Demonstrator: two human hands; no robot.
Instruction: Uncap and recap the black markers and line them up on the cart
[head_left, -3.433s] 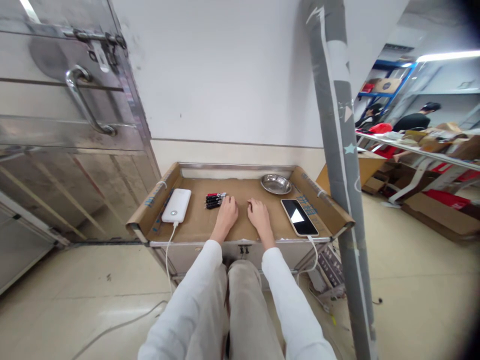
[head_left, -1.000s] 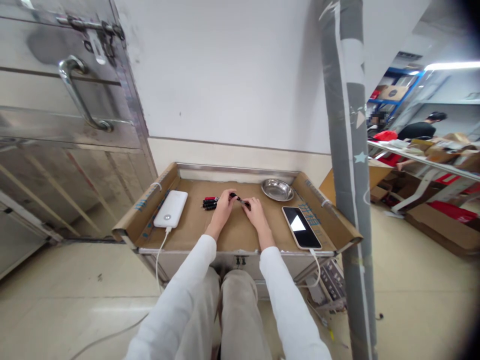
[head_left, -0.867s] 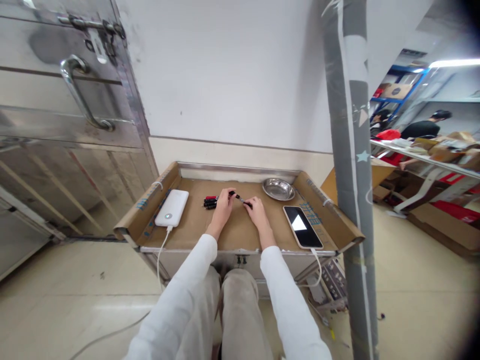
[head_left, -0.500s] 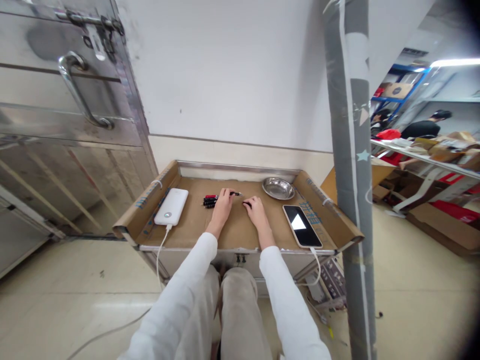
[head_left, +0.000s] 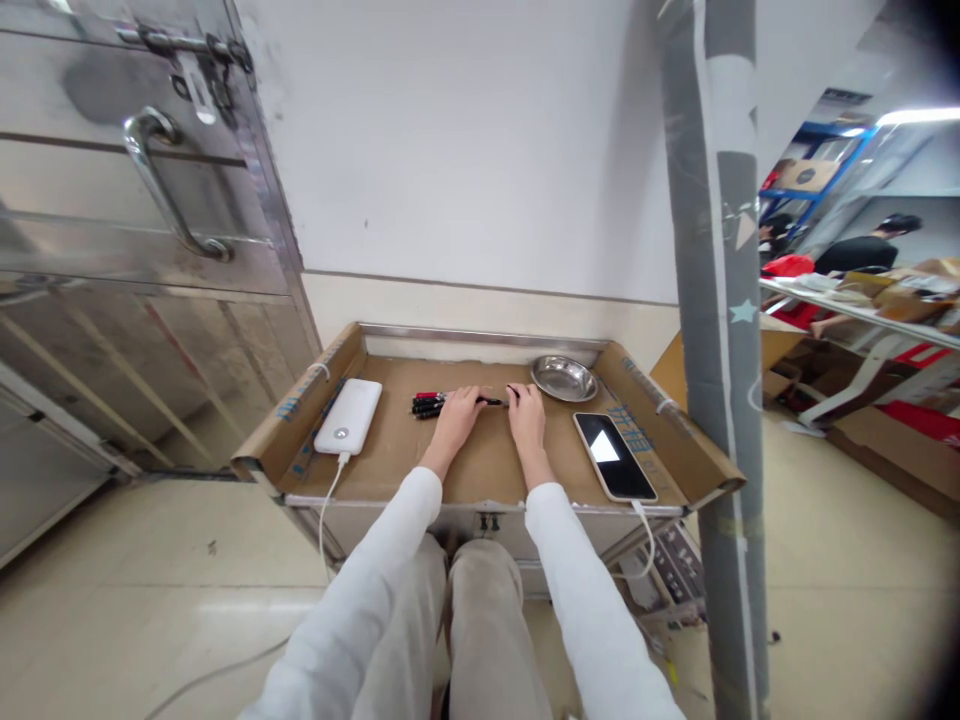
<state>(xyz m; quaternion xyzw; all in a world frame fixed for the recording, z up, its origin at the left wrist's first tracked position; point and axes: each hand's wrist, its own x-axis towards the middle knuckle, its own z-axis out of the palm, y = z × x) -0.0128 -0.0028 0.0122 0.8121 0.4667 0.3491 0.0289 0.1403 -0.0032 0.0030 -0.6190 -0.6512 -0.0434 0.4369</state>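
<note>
Over the middle of the cardboard-lined tabletop (head_left: 480,470), my left hand (head_left: 457,415) is closed on a slim black pen (head_left: 491,401). The pen lies nearly level, its slim end pointing toward my right hand (head_left: 526,415). That hand is pinched around a small black piece (head_left: 514,391), perhaps a pen cap, mostly covered by the fingers. Pen and piece are close together; whether they touch I cannot tell. Partly behind my left hand lies a bundle of several black and red pens (head_left: 427,404).
A white power bank (head_left: 348,416) with a cable lies at the left. A round metal dish (head_left: 564,378) stands at the back right, with a plugged-in phone (head_left: 615,457) in front of it. Cardboard sides (head_left: 675,425) edge the tabletop, and a wrapped grey pole (head_left: 724,330) rises at the right.
My right hand has risen slightly away from me with the small black piece. The pen in my left hand now points at that hand, its end closer to the piece. The view shifted slightly.
</note>
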